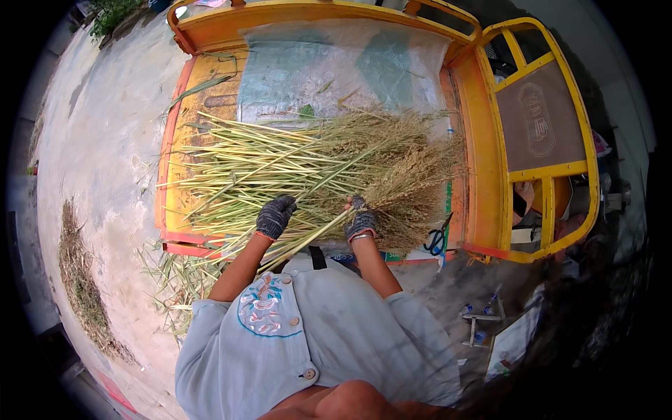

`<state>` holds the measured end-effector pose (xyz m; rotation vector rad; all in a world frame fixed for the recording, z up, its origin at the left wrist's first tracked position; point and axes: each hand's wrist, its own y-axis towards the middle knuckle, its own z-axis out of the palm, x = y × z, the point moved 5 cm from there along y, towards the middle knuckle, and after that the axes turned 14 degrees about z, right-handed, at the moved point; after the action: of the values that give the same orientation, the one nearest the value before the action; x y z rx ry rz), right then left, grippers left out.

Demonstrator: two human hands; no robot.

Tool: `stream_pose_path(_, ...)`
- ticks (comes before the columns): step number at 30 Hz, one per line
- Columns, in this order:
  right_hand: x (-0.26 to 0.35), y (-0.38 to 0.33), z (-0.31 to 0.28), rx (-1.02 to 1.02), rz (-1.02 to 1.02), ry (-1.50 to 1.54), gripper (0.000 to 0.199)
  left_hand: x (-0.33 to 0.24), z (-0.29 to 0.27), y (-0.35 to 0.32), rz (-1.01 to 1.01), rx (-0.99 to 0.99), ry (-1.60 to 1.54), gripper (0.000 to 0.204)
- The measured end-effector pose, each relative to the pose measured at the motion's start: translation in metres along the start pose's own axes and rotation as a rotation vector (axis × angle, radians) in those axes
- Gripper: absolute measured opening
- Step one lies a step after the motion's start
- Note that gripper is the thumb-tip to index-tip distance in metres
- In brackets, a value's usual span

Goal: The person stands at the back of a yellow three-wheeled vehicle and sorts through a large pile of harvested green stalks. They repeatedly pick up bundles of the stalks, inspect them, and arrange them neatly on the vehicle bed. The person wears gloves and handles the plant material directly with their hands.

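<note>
Now both gloved hands work a pile of reed stalks (308, 168) lying across the yellow cart bed (183, 133). Left hand (274, 217), fingers curled round a few stalks near the bed's near edge; right hand (361, 221), fingers clamped on a thin bunch beside the feathery tops. Plastic sheet (336, 63) lines the bed's far end.

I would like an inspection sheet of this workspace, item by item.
Surface: orange-yellow cart bed, partly under a clear plastic sheet.
Job's things: pile of dry grass stalks with seed heads lying across the bed.
Clutter: loose stalks on the concrete; scissors at the bed's edge.
Grips: left hand and right hand, both gloved, each closed on stalks.
Cables: nothing seen.
Surroundings: concrete ground, yellow cart railing.
</note>
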<state>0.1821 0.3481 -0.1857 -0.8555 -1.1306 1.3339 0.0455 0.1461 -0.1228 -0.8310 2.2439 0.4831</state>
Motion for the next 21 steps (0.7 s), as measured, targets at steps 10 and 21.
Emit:
stream_pose_path(10,0.002,-0.048,0.031,-0.206,0.039,-0.327,0.019,-0.034,-0.027,-0.082,0.069,0.156,-0.069,0.023)
stream_pose_path(21,0.011,0.019,-0.002,0.14,-0.027,0.024,0.015,-0.031,-0.03,-0.064,-0.071,0.342,-0.121,0.021)
